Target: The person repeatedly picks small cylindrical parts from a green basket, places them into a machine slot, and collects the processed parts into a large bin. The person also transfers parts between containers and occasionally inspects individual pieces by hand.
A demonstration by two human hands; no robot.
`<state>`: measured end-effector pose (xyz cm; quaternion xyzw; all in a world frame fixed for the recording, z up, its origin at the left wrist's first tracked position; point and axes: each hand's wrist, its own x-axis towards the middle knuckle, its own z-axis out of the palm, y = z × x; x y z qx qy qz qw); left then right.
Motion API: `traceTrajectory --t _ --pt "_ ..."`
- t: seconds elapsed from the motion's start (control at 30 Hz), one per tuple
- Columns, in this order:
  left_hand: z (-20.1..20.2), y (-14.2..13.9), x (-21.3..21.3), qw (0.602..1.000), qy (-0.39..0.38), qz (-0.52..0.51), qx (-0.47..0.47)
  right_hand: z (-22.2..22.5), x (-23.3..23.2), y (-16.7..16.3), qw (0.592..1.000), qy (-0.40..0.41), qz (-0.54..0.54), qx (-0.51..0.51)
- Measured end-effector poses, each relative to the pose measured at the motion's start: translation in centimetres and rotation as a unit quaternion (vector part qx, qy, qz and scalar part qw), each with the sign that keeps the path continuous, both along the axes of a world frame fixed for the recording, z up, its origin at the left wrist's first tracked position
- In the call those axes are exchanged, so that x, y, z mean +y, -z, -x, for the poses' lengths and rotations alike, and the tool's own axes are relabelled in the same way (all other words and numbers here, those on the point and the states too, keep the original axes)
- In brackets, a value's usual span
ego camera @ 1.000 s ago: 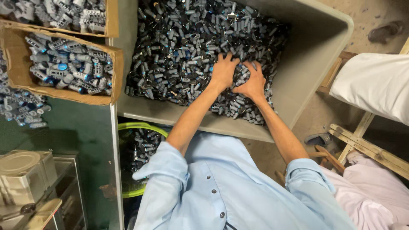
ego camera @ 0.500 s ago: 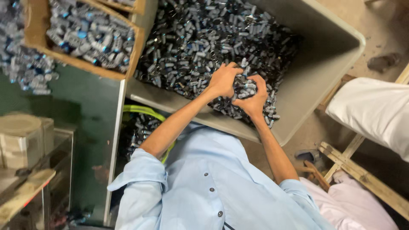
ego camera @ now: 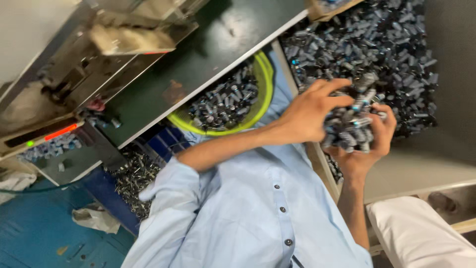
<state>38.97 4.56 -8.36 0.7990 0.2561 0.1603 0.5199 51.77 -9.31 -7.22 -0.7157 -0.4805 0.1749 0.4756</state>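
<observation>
Where both cupped hands meet, small cylinders [ego camera: 349, 131] beside yellow bowl [ego camera: 265, 79].

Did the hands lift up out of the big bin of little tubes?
Yes. Both hands, left hand and right hand, were pressed into the pile in the grey bin; now they are raised nearer its front edge, cupping a heap of tubes.

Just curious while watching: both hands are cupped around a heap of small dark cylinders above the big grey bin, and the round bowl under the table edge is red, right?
Not quite. The head view shows the bowl is yellow-green, not red. The rest holds: the left hand and right hand cup a heap of small dark cylinders above the grey bin.
</observation>
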Motion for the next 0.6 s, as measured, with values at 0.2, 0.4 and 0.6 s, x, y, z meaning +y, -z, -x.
traceTrajectory --t 0.2,0.4,0.6 --pt "16.7 1.0 0.0 0.97 -0.225 -0.049 0.08 10.2 7.4 2.6 0.977 -0.195 0.073 0.046" --pt "23.6 4.0 0.1 0.896 -0.395 -0.082 0.186 19.7 16.3 5.0 0.953 -0.258 0.115 0.107" --pt "22.3 4.0 1.2 0.896 -0.386 -0.082 0.207 17.7 14.2 3.1 0.958 -0.266 0.086 -0.058"
